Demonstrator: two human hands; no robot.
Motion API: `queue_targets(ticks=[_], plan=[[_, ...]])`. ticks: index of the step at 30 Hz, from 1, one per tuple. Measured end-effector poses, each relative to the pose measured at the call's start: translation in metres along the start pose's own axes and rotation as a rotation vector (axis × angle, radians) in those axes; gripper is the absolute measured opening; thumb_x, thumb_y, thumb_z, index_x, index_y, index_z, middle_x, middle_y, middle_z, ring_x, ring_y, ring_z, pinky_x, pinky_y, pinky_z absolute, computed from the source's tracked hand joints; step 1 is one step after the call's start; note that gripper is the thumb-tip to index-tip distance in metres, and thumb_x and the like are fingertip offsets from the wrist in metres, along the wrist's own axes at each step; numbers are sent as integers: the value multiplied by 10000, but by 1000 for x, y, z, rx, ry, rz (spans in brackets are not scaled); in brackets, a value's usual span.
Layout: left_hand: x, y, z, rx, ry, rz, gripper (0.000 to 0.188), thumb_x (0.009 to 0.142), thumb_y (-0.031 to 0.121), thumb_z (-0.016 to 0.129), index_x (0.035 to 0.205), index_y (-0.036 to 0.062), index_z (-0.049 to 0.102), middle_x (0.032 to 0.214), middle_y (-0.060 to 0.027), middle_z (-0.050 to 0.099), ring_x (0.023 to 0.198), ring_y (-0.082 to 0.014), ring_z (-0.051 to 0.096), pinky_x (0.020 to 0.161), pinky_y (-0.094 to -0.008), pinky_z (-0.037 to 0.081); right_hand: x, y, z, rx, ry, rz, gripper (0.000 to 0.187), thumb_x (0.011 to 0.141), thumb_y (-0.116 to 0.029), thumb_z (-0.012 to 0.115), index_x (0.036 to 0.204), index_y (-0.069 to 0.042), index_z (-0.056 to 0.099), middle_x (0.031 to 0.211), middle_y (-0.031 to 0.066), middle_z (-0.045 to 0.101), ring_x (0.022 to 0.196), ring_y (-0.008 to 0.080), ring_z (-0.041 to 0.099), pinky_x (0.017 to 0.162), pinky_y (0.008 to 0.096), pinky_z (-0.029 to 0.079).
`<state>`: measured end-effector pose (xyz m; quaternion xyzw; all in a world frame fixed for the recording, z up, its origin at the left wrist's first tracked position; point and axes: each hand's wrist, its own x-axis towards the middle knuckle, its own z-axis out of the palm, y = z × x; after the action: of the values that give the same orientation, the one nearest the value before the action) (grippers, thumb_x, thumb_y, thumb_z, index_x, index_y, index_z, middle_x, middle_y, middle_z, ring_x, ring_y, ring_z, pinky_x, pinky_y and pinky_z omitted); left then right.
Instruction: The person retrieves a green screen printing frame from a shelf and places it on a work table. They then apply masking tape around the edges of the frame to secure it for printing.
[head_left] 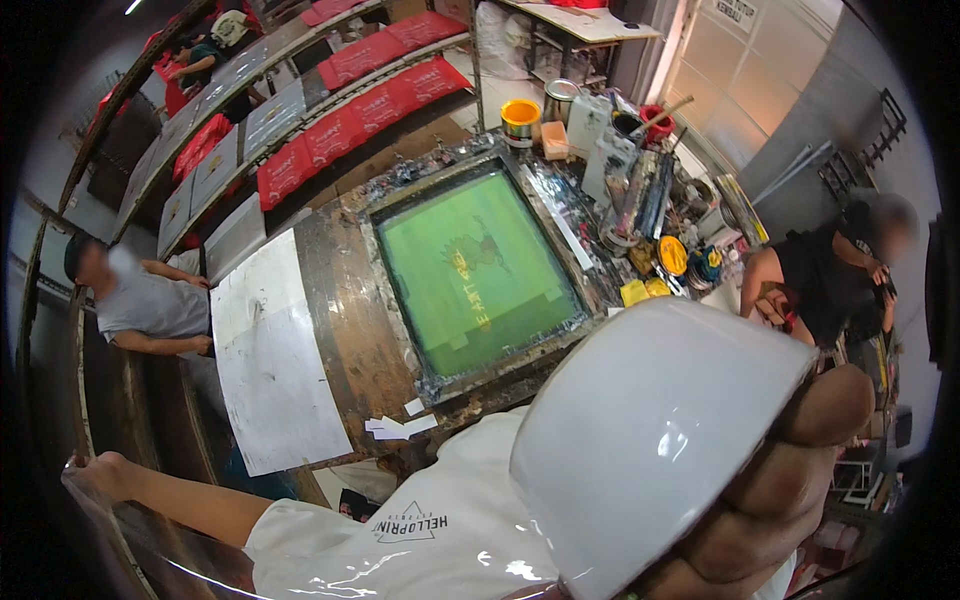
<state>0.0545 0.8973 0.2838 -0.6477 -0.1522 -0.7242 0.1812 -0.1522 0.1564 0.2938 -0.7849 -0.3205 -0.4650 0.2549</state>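
My right hand [765,500] is wrapped round a white, glossy cup [660,430] held tilted close to the camera; its bulk hides part of the table behind. The thumb side is not seen. My left arm reaches out to the left, and my left hand [105,476] is at the picture's edge beside a clear, shiny edge; its fingers are too small and blurred to read. Beyond my white shirt [440,480], a screen-printing frame [398,300] with green mesh [450,225] lies on the worktable, a yellowish and dark design on it.
Left of the frame lies a white board [265,350], with white paper strips [400,428] near the table's front. Ink tubs [520,118] and bottles crowd the back right. Racks hold red garments [385,110]. One person [155,305] stands left, another person [825,270] right.
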Motion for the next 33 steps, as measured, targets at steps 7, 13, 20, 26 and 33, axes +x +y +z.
queue_targets(ticks=[7, 13, 20, 26, 33], plan=[[-52, 59, 85, -1065, -155, -196, 209, 1017, 180, 586, 929, 6, 661, 899, -63, 662, 865, -187, 692, 778, -303, 570, -228, 49, 36, -2, -247, 757, 223, 788, -227, 795, 753, -65, 646, 694, 76, 519, 734, 296, 530, 699, 405, 385], [-77, 164, 61, -974, -436, 38, 117, 1002, 96, 629, 992, -18, 656, 949, -86, 664, 898, -219, 665, 826, -341, 579, -386, 52, 28, -573, -437, 1027, 173, 852, -203, 759, 937, -59, 712, 911, 101, 617, 945, 320, 570, 836, 449, 422], [-80, 274, 59, -1380, -504, -71, 155, 1005, 110, 643, 1082, -23, 656, 1109, -94, 655, 1045, -222, 634, 935, -350, 554, -471, 172, 38, -707, -360, 1024, 246, 848, -202, 767, 1034, -54, 706, 1120, 125, 597, 1071, 339, 559, 902, 462, 465], [-92, 219, 76, -1525, -606, -234, 223, 1046, 166, 603, 1181, -11, 617, 1174, -86, 617, 1115, -217, 613, 1011, -374, 535, -455, 187, 53, -848, -597, 1144, 312, 794, -231, 795, 1064, -93, 723, 1164, 107, 593, 1182, 309, 536, 953, 492, 436], [-114, 130, 41, -1533, -536, -405, 286, 1082, 223, 559, 1183, -37, 621, 1169, -128, 630, 1079, -235, 635, 1014, -386, 555, -179, 51, 20, -39, -196, 790, 591, 745, -213, 866, 1282, -62, 669, 1197, 137, 704, 1020, 333, 676, 898, 415, 546]])
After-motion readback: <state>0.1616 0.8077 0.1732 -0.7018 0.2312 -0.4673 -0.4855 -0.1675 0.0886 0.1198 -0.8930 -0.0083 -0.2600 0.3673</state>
